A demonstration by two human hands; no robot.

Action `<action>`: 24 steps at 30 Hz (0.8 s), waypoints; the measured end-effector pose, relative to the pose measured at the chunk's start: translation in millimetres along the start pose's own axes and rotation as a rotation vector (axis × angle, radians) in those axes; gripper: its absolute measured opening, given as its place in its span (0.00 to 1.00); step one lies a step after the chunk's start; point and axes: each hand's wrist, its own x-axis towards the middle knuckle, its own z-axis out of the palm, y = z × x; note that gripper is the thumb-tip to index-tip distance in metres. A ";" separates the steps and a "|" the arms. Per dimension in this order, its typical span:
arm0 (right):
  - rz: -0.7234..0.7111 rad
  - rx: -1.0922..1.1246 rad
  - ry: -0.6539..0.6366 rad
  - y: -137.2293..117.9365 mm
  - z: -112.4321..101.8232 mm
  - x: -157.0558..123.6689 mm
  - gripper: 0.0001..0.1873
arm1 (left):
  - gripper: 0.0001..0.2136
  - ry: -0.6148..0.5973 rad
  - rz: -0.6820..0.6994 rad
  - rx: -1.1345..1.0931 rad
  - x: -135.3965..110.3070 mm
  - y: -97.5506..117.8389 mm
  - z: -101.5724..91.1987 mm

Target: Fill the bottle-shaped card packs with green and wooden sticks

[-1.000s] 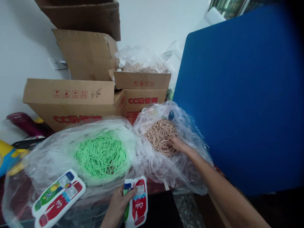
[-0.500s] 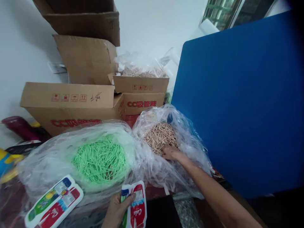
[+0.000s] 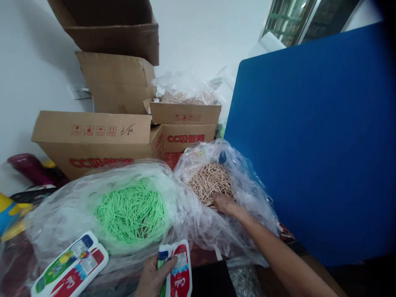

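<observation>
My right hand (image 3: 225,203) digs into the tan sticks (image 3: 210,183); my left hand (image 3: 153,278) pinches a Cola pouch (image 3: 179,274).

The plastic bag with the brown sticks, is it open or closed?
Open. The plastic bag gapes at its top, and the right hand reaches inside onto the brown sticks.

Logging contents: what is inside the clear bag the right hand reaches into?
The clear bag holds a heap of thin tan sticks. The right hand rests on their near edge; its fingertips and the lower sticks are hidden.
</observation>
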 end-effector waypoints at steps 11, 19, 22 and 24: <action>0.091 0.686 0.378 21.0 2.0 0.2 0.18 | 0.19 -0.017 -0.015 0.008 -1.6 1.4 3.6; 0.080 1.079 0.535 -8.8 38.3 -3.5 0.18 | 0.18 -0.004 -0.017 0.010 -6.5 7.2 5.1; 0.082 1.128 0.504 -10.2 41.5 -7.3 0.17 | 0.17 -0.021 -0.013 -0.003 -7.4 7.8 6.4; 0.087 1.146 0.488 -9.7 40.9 -8.2 0.17 | 0.16 -0.031 -0.013 -0.009 -7.9 7.7 7.2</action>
